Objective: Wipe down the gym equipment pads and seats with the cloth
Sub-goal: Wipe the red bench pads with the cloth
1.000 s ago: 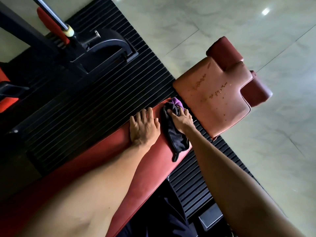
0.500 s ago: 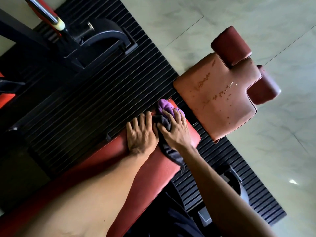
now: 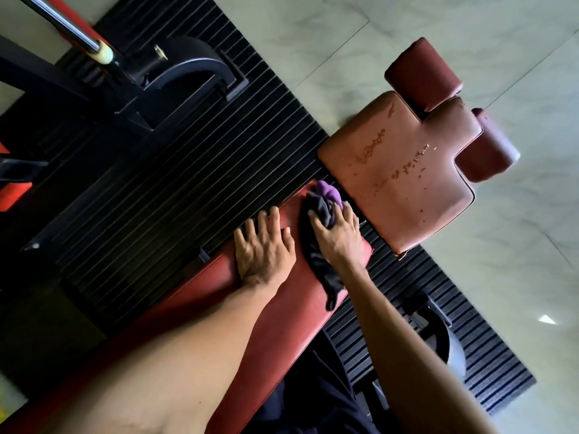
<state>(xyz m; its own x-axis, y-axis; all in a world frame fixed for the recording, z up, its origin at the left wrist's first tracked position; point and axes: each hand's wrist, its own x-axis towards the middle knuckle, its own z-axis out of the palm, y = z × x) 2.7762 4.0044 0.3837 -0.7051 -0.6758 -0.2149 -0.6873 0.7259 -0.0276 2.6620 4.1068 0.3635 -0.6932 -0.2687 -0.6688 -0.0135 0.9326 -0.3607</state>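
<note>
We judge the cloth [image 3: 320, 211] soft and limp (best gripped by its bunched middle), lying on the long pad [image 3: 300, 314] just beside the worn seat [image 3: 391, 183], our right hand [image 3: 340, 238] clutching it, left hand [image 3: 264, 249] spread flat alongside

Bench pad [image 3: 291, 324]: smooth red vinyl, slight sheen. Seat pad [image 3: 398, 170], 2 o'clock: flaking. Cloth [image 3: 321, 208]: soft, crumpled. Mat [image 3: 175, 183]: ribbed rubber.

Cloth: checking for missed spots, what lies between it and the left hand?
Head view: only a narrow bare strip of red bench pad separates left hand and cloth.
</note>
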